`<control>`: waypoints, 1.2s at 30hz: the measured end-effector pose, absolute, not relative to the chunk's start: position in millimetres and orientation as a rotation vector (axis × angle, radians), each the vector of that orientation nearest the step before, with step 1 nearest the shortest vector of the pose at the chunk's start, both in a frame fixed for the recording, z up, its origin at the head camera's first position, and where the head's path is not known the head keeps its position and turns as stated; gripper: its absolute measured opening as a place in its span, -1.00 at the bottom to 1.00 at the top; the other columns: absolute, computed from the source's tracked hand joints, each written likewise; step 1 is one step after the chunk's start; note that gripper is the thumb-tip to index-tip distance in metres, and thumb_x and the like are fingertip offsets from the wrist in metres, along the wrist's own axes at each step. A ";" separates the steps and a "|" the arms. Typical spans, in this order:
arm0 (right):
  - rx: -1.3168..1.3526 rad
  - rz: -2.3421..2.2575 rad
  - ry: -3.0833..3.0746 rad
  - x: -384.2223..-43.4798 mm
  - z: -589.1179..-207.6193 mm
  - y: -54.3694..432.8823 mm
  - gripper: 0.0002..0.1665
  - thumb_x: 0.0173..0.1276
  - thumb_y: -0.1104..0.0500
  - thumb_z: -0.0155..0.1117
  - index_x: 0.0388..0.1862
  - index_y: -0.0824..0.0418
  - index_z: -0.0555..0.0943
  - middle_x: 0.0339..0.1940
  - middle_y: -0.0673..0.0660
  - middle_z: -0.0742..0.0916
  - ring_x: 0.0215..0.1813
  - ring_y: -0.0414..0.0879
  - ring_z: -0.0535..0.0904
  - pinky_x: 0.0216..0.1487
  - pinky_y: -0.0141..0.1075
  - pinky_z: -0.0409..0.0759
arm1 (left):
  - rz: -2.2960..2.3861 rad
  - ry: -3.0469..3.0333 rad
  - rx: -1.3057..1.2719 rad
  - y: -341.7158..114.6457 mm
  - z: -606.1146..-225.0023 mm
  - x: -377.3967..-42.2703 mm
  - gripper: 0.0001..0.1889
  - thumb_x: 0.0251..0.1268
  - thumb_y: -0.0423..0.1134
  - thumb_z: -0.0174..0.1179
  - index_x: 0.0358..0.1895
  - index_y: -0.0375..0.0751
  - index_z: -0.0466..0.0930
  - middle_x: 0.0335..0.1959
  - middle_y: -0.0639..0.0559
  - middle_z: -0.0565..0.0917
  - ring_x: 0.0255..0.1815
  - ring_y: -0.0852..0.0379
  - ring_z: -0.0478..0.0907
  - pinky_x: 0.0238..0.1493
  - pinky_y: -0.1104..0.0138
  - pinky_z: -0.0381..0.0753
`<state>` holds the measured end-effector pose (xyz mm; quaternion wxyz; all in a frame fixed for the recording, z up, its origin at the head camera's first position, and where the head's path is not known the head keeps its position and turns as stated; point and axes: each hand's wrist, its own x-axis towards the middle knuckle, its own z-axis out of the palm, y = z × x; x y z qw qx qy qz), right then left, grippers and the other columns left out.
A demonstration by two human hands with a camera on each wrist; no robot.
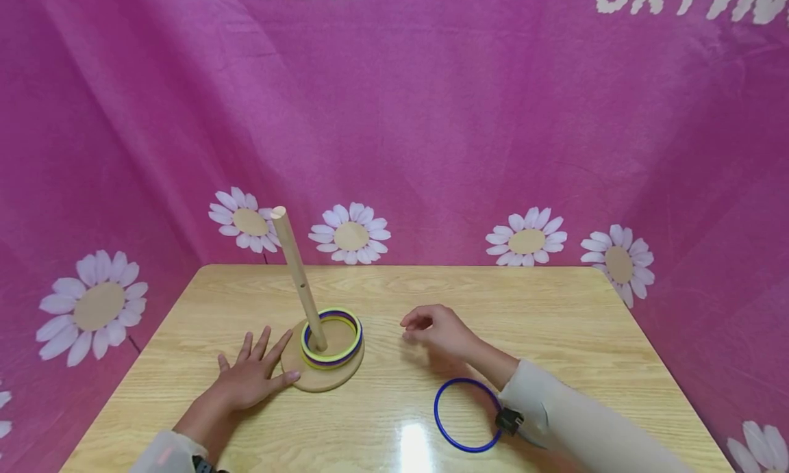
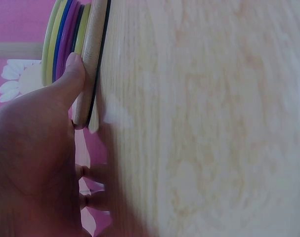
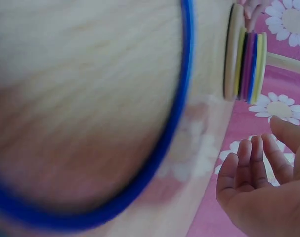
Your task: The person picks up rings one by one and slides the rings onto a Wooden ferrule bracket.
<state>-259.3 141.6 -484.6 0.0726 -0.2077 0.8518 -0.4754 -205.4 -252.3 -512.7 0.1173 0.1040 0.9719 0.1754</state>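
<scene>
A round wooden base [image 1: 327,382] with an upright dowel [image 1: 294,267] stands left of the table's middle. Several stacked rings [image 1: 333,359] in yellow, blue and purple lie around the dowel's foot. My left hand [image 1: 246,380] rests with spread fingers at the base's left edge; in the left wrist view its thumb [image 2: 73,74] touches the rim. My right hand [image 1: 444,330] is in the air right of the stand, fingers loosely bent and holding nothing. Below the right forearm a single blue ring [image 1: 439,418] lies flat; it looms large in the right wrist view.
The wooden table [image 1: 555,309] reaches back to a pink cloth [image 1: 431,131] with white daisies, which hangs behind and at both sides. A small black wrist camera [image 1: 509,421] on the right sleeve overlaps the blue ring's right side in the head view.
</scene>
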 end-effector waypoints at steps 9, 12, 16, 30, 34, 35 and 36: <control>-0.668 -1.375 2.525 -245.9 -497.0 186.6 -0.76 0.38 0.26 0.44 -0.02 0.34 0.73 -0.23 0.05 0.78 -0.13 -0.17 0.66 -0.03 -0.30 0.63 | 0.523 2.839 0.310 -250.7 -508.5 -205.4 -0.05 0.41 0.46 0.01 0.70 0.08 -0.05 0.68 -0.38 -0.19 0.62 -0.57 -0.38 0.16 -0.70 -0.45; -0.664 -1.363 2.507 -241.0 -500.0 200.1 -0.74 0.37 0.26 0.46 0.00 0.34 0.72 -0.20 0.07 0.78 -0.10 -0.16 0.66 0.01 -0.29 0.64 | 0.528 2.836 0.310 -250.5 -508.0 -205.1 -0.05 0.41 0.45 0.02 0.70 0.08 -0.05 0.68 -0.39 -0.19 0.62 -0.57 -0.39 0.16 -0.70 -0.46; -0.635 -1.346 2.475 -235.9 -503.6 213.8 -0.70 0.35 0.25 0.48 0.02 0.32 0.71 -0.15 0.13 0.78 -0.09 -0.15 0.65 -0.02 -0.35 0.62 | 0.519 2.841 0.307 -251.1 -509.1 -205.6 -0.04 0.41 0.46 0.01 0.70 0.09 -0.05 0.69 -0.37 -0.19 0.62 -0.57 -0.38 0.16 -0.70 -0.45; -0.634 -1.285 2.405 -229.4 -511.9 235.6 -0.61 0.28 0.26 0.55 0.08 0.27 0.72 -0.07 0.12 0.77 -0.04 -0.08 0.63 -0.03 -0.39 0.61 | 0.527 2.850 0.311 -251.6 -509.8 -204.3 -0.05 0.41 0.45 0.02 0.70 0.07 -0.03 0.68 -0.39 -0.16 0.61 -0.59 -0.36 0.15 -0.71 -0.43; -0.661 -1.239 2.409 -228.7 -513.0 235.6 -0.65 0.25 0.25 0.57 0.01 0.19 0.75 -0.15 0.04 0.73 -0.12 -0.10 0.57 -0.12 -0.41 0.57 | 0.527 2.857 0.312 -251.7 -511.5 -204.5 -0.04 0.40 0.46 0.02 0.70 0.07 -0.03 0.68 -0.39 -0.16 0.62 -0.58 -0.35 0.15 -0.71 -0.43; -0.679 -1.231 2.406 -228.6 -513.0 235.4 -0.66 0.23 0.25 0.58 0.00 0.19 0.75 -0.16 0.05 0.73 -0.13 -0.10 0.56 -0.13 -0.41 0.57 | 0.528 2.857 0.311 -251.8 -512.0 -204.6 -0.04 0.40 0.46 0.02 0.70 0.08 -0.03 0.68 -0.38 -0.16 0.62 -0.58 -0.35 0.15 -0.71 -0.43; -0.695 -1.224 2.403 -228.4 -512.7 235.1 -0.67 0.22 0.25 0.59 -0.02 0.19 0.75 -0.17 0.05 0.72 -0.15 -0.11 0.55 -0.14 -0.41 0.56 | 0.528 2.857 0.312 -252.1 -512.6 -204.9 -0.04 0.40 0.47 0.02 0.70 0.08 -0.03 0.68 -0.38 -0.16 0.62 -0.58 -0.35 0.15 -0.71 -0.43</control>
